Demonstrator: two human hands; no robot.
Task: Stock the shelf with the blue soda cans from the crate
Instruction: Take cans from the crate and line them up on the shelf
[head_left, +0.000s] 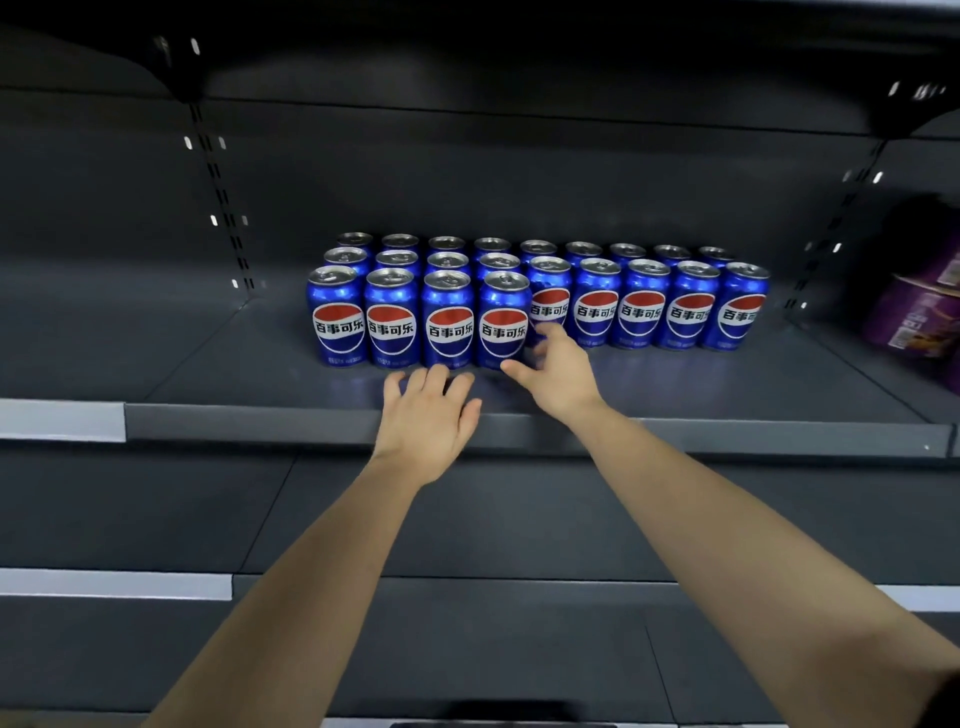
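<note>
Several blue soda cans (450, 317) with red, white and blue logos stand upright in rows on a dark grey shelf (727, 374). The front row on the left holds several cans; behind and to the right run longer rows. My left hand (428, 415) hovers palm down over the shelf's front edge, fingers spread, just short of the front cans and holding nothing. My right hand (558, 371) reaches beside the rightmost front can (503, 319), fingers apart, its fingertips close to or touching that can's right side. The crate is out of view.
Purple packaged goods (914, 317) sit in the neighbouring bay at the right. Slotted uprights (223, 197) frame the bay. An upper shelf hangs overhead. Lower shelves with grey price strips (114, 583) lie below my arms. Bare shelf floor extends left of the cans.
</note>
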